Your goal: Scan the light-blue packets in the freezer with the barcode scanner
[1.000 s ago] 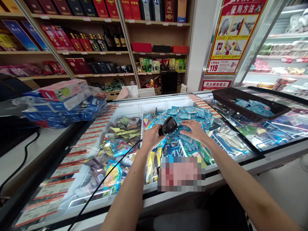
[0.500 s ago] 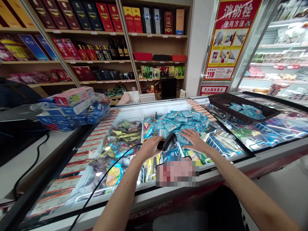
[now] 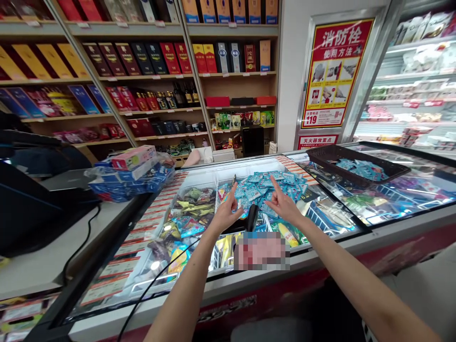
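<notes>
Our fingers (image 3: 276, 187), half open with index ones outstretched, hold nothing; we judge the blue packets (image 3: 255, 191) light, slippery, best edge-pinched.

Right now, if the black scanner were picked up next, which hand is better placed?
Probably the left hand: it looks empty, appears right beside the black scanner, and the cable comes from that side. The right hand is near too, so the edge is slight.
</notes>
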A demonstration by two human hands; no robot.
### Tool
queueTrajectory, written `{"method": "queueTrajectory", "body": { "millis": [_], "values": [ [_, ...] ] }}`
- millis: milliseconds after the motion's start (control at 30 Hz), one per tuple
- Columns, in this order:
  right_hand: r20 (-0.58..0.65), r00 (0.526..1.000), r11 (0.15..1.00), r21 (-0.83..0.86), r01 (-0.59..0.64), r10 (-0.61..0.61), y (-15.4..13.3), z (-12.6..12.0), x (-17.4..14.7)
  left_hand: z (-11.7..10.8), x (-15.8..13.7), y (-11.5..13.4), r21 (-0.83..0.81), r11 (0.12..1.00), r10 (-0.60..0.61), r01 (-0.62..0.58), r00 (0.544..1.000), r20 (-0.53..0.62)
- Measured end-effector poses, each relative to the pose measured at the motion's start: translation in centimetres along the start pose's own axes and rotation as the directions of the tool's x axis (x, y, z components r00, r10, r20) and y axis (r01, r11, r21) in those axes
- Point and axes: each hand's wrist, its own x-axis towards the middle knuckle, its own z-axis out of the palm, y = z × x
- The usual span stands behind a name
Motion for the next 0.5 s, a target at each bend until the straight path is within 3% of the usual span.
{"method": "queueTrajectory", "body": {
  "millis": [133, 233, 300, 333, 400, 500],
  "values": [
    [0.110, 0.991, 0.997, 0.015, -0.073, 0.071, -1.7, 0.0, 1.3, 0.8, 0.5, 1.6, -0.037, 0.992, -0.114, 0.117, 0.991, 0.069],
    [0.109, 0.984, 0.988, 0.054, -0.146, 0.139, -2.7, -0.8, 1.7, 0.4, 0.4, 2.7, -0.178, 0.964, -0.190, 0.199, 0.979, 0.066],
    [0.107, 0.984, 0.971, 0.180, -0.158, 0.140, -3.8, -1.9, 1.6, -0.7, 0.2, 3.4, -0.342, 0.911, -0.201, 0.230, 0.973, 0.117],
    [0.168, 0.980, 0.943, 0.294, -0.156, 0.109, -4.5, -2.7, 1.6, -1.3, 0.1, 3.8, -0.430, 0.869, -0.189, 0.246, 0.967, 0.173],
    [0.342, 0.938, 0.795, 0.554, -0.246, 0.052, -6.0, -4.2, 1.6, -2.6, 0.0, 4.7, -0.551, 0.788, -0.135, 0.276, 0.950, 0.283],
    [0.453, 0.888, 0.540, 0.769, -0.342, -0.083, -7.5, -5.7, 2.4, -3.7, 0.4, 5.5, -0.673, 0.701, -0.106, 0.236, 0.968, 0.229]
  ]
}}
